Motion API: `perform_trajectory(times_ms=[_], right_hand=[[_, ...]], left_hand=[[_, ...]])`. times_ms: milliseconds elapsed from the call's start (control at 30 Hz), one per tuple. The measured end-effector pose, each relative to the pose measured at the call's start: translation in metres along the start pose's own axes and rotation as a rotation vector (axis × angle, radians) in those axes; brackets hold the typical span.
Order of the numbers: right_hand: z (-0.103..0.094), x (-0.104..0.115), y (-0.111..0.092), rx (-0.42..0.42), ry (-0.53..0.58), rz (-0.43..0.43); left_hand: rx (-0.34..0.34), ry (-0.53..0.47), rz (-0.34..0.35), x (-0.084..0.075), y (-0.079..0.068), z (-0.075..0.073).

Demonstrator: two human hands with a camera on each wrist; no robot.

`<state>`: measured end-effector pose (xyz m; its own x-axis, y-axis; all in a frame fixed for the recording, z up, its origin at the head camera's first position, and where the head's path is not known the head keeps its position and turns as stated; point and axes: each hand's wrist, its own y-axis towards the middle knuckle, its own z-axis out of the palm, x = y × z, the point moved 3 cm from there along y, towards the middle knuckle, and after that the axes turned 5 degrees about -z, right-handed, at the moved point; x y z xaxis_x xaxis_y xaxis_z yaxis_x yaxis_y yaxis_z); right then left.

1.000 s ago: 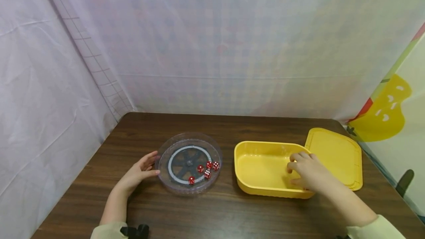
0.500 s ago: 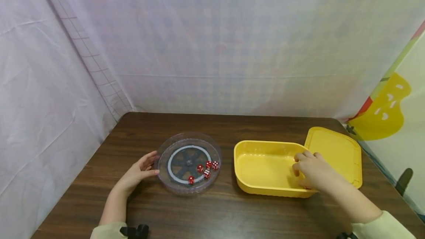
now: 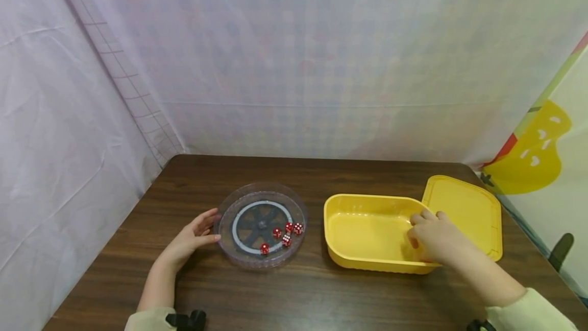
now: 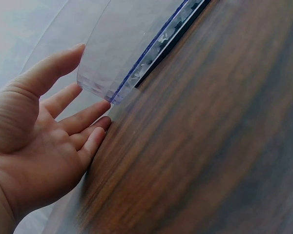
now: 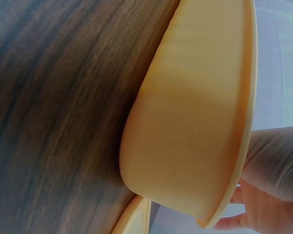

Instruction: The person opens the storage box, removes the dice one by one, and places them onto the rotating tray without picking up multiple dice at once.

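Observation:
My left hand (image 3: 187, 240) lies at the left side of a round clear plastic dish (image 3: 225, 250), fingers spread and relaxed, fingertips right at its wall. In the left wrist view the thumb and fingers (image 4: 88, 119) show beside the dish's edge (image 4: 105, 73). Inside the dish, several red dice (image 3: 277, 233) with white dots lie toward the right. My right hand (image 3: 436, 239) reaches into the right end of a yellow plastic box (image 3: 349, 263), fingers bent downward. A bit of red shows under the hand; I cannot tell whether the fingers hold it. The box wall hides the fingertips in the right wrist view.
A flat yellow lid (image 3: 478, 213) lies right of the box, partly behind it. Everything stands on a dark wooden table (image 3: 294, 300). A pale cloth curtain (image 3: 303, 65) hangs behind the table's back edge.
My right hand has moved slightly right and deeper into the box's right end, and its fingers have drawn in. The left hand, dish and dice have stayed put.

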<state>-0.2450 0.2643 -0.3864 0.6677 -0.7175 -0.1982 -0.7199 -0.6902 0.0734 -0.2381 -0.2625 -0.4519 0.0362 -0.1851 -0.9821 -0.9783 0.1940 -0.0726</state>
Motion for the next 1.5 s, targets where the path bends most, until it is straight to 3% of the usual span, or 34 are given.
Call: perform_trajectory(times_ms=[633, 1100, 1500], right_hand=[[0.012, -0.001, -0.001, -0.047, -0.015, -0.001], [0.012, 0.002, -0.002, 0.0, -0.058, 0.009], [0.013, 0.001, -0.002, -0.032, -0.053, 0.023]], left_hand=[[0.001, 0.001, 0.001, 0.001, 0.0, -0.001], [0.008, 0.008, -0.002, 0.002, 0.0, -0.001], [0.005, 0.009, -0.004, 0.001, 0.0, -0.001]])
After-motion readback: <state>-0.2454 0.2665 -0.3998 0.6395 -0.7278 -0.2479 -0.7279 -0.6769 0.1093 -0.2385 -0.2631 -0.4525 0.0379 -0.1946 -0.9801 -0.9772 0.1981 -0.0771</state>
